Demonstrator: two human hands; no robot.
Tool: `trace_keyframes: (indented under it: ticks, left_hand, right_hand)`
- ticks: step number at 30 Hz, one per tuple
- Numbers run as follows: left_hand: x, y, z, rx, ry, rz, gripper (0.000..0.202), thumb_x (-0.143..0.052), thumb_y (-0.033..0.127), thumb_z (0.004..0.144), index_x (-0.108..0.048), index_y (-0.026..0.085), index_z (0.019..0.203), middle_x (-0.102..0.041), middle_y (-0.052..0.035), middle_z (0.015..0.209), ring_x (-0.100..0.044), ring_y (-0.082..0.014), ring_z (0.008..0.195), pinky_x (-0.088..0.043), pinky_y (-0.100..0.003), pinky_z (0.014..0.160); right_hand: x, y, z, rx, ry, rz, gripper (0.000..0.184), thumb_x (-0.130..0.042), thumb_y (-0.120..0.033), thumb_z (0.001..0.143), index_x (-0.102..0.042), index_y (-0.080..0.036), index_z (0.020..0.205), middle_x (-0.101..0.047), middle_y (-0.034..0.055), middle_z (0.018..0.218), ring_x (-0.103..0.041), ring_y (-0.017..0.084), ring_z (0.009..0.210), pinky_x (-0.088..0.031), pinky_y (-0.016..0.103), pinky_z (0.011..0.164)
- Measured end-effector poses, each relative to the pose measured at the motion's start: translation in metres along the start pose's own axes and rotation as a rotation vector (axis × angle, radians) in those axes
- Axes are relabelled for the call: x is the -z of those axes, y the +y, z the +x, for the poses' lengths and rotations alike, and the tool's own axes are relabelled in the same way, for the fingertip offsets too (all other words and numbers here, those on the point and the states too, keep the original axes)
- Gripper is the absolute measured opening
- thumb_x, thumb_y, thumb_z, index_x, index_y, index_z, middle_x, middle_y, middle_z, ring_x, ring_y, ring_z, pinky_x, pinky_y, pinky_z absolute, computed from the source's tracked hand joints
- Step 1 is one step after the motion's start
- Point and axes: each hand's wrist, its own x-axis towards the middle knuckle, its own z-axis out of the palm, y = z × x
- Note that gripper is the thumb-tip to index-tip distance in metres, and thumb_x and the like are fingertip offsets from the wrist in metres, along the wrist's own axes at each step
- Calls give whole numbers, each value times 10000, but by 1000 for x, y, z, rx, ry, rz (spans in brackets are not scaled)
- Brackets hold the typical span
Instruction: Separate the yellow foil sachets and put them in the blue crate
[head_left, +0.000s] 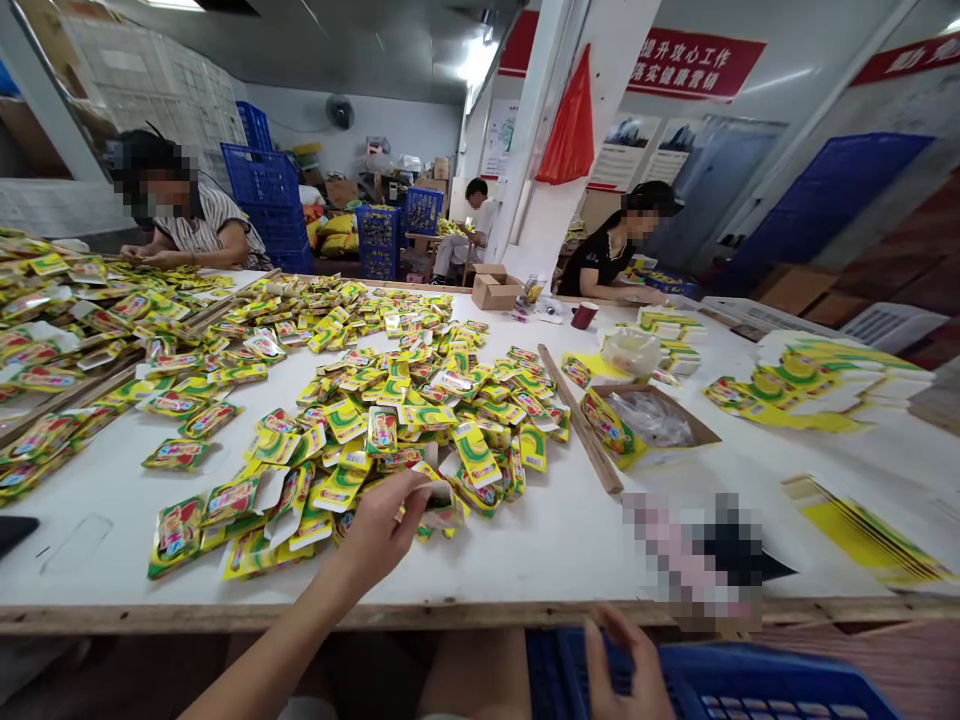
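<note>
My left hand point(386, 525) reaches over the front of the table, thumb and fingers pinched on a small carton point(444, 506) whose open end faces me. What lies inside that carton is too blurred to name. Just beyond it spreads a heap of small yellow-green cartons point(349, 420), several with their end flaps standing open. Low at the front, my right hand point(630, 665) has its fingers apart and holds nothing. It hovers by the table's front edge, over a blue plastic crate point(780, 665) with pale items inside.
A wooden strip point(579, 420) divides the table point(517, 560). Right of it are a carton with a plastic bag point(652, 415), stacked yellow boxes point(817, 380) and flat yellow card point(870, 530). A dark phone-like object point(15, 532) lies at left. Several people work beyond.
</note>
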Motion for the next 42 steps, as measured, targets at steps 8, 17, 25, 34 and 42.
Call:
trace_keyframes:
  ticks: [8, 17, 25, 34, 42]
  left_hand:
    - [-41, -15, -60, 257, -135, -310, 218, -500, 261, 922, -571, 239, 1127, -686, -51, 938, -652, -197, 854, -514, -316, 780]
    - [-54, -34, -79, 313, -39, -412, 338, -532, 221, 905, -518, 249, 1242, -681, -69, 1103, -660, -201, 977, -517, -365, 894]
    - [-54, -30, -64, 240, -55, -335, 199, -514, 198, 904, -645, 225, 1052, -657, -95, 1156, -593, -236, 1134, -467, -386, 984]
    - [-49, -23, -56, 185, -38, -382, 124, -552, 200, 894, -649, 208, 971, -676, -67, 1015, -622, -205, 1016, -476, -361, 934]
    - [-51, -22, -54, 276, 45, -339, 126, -558, 249, 898, -649, 195, 966, -673, -62, 954, -632, -194, 909, -505, -314, 806]
  right_hand:
    - [-90, -92, -5, 231, -452, 410, 212, -560, -283, 904, -573, -237, 1111, -680, 50, 1021, -679, 194, 914, -567, 285, 771]
    - [-94, -88, 12, 214, -594, 435, 165, -484, -300, 955, -630, -224, 951, -662, 46, 940, -628, 203, 923, -498, 286, 824]
    - [-105, -93, 14, 187, -552, 526, 170, -488, -287, 955, -642, -216, 963, -663, 53, 986, -627, 196, 951, -494, 289, 853]
    - [-101, -84, 14, 288, -574, 467, 184, -533, -248, 931, -670, -260, 1053, -666, 49, 1143, -609, 206, 1095, -476, 333, 966]
    - [-104, -108, 24, 219, -496, 431, 144, -561, -295, 910, -669, -200, 906, -706, 48, 877, -663, 198, 827, -515, 269, 758]
